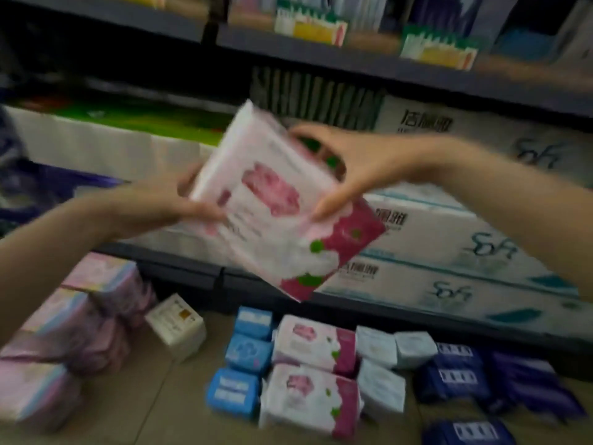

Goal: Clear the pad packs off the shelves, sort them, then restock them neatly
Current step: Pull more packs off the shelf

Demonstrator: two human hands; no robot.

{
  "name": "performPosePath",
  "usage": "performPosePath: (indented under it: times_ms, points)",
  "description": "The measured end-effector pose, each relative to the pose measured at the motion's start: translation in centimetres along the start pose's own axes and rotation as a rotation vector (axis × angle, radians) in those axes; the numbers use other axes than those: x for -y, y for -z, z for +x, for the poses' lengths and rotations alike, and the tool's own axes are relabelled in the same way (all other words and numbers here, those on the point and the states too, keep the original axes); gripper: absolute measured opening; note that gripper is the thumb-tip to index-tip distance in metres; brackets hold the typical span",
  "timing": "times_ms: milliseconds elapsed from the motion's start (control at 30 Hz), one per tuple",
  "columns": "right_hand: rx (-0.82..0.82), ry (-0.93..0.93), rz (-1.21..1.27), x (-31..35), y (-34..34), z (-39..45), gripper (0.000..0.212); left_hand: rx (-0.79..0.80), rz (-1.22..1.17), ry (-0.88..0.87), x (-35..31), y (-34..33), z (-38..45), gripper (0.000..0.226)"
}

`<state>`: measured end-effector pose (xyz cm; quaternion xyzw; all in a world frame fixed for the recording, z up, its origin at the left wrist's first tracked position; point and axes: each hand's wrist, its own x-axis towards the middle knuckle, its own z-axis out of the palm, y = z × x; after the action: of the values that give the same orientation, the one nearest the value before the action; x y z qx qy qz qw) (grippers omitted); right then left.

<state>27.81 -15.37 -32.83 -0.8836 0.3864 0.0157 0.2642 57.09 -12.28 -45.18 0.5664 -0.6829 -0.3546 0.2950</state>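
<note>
A pink-and-white pad pack (272, 203) with a magenta end is held tilted in front of the lower shelf (179, 268). My left hand (179, 200) grips its left edge and my right hand (346, 168) grips its upper right side, thumb on the front. On the floor below lie sorted groups: two matching pink-and-white packs (313, 375), blue packs (247, 358), white packs (382, 364), dark blue and purple packs (481, 380), and a stack of pale pink packs (73, 332). The frame is blurred.
White tissue cartons (449, 239) fill the lower shelf on the right. The upper shelf (385, 59) carries green-and-yellow boxes (309, 25). A small white box (176, 322) stands on the floor by the pale pink stack. Green and purple goods lie at left.
</note>
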Motion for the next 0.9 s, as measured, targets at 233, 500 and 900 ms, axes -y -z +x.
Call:
performPosePath:
  times_ms: [233, 500, 900]
  points:
    - [0.048, -0.139, -0.446, -8.8, -13.1, 2.8, 0.113, 0.266, 0.114, 0.218, 0.6, -9.7, 0.8, 0.078]
    - [0.277, -0.237, -0.371, -13.6, -15.0, 4.7, 0.067, 0.139, 0.234, 0.039, -2.0, -10.5, 5.4, 0.053]
    - [0.527, -0.183, -0.389, -21.1, -14.4, -0.1, 0.059, -0.041, 0.4, -0.278, -12.2, -12.9, 12.7, 0.041]
